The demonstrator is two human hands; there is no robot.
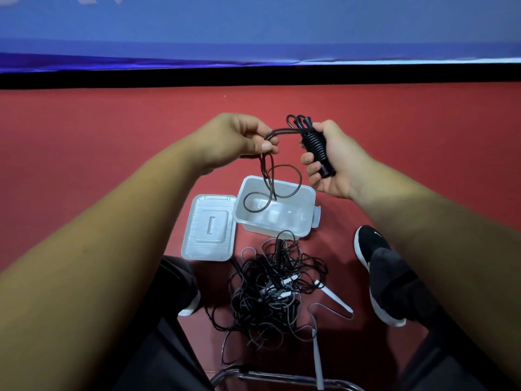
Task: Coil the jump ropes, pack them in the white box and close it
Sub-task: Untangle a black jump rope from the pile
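Tangle (270,289) of ropes on the floor between the feet, not yet sorted. Lid (208,227) lies off, just beside the open box (308,210). Above the box, right hand (335,165) is curled tight round black handles (317,148), cord wound on them. Left hand (236,136) pinches the slack cord (270,176), thumb against fingers; loops dangle over the box. Best: keep tension, lay turns side by side, tuck the tail.
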